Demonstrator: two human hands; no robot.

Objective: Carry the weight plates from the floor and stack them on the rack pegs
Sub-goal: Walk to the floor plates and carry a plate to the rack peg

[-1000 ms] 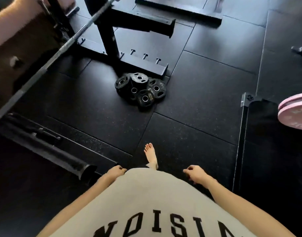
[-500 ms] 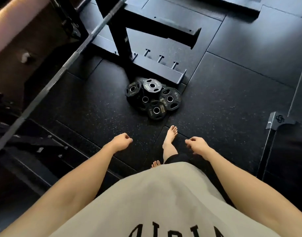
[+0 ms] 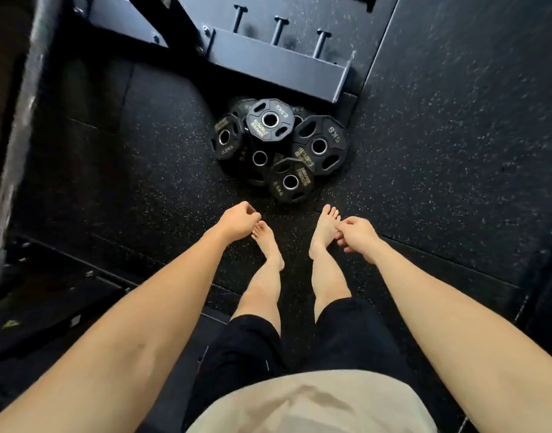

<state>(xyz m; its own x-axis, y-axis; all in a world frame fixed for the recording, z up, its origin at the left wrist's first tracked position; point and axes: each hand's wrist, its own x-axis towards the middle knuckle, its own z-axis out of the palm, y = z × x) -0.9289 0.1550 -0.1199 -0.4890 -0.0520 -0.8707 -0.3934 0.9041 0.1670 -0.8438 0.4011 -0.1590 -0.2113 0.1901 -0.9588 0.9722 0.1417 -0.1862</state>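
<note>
Person is standing barefoot on the black speckled rubber floor (image 3: pixel 424 151), wearing black shorts (image 3: pixel 346 332) and a beige shirt (image 3: pixel 315 407), looking straight down. Landmark: the pile of weight plates (image 3: pixel 276 150).

Both arms are reaching down on the near side of the pile. Left hand (image 3: pixel 238 221) is hanging just short of the pile, over the left foot (image 3: pixel 270 245); grip is loosely curled, holding nothing. Right hand (image 3: pixel 359 234) is hanging near-right of the pile, beside the right foot (image 3: pixel 323 231); grip is loosely curled too, holding nothing. Neither hand is touching a plate.

The pile is lying on the floor just ahead of the toes, black plates overlapping each other. A 2.5KG plate (image 3: pixel 291 181) is sitting at the near edge, a 5KG plate (image 3: pixel 319 145) on the pile's right, another small plate (image 3: pixel 226 136) on the left, and a 2.5KG plate (image 3: pixel 270 120) is resting on top toward the far side. More plates are partly hidden underneath.

Just beyond the pile the rack base (image 3: pixel 277 68) is lying across the floor, with three bare pegs (image 3: pixel 279 29) sticking out past it. A blurred steel bar (image 3: pixel 21 120) is running along the far left of the pile.
</note>
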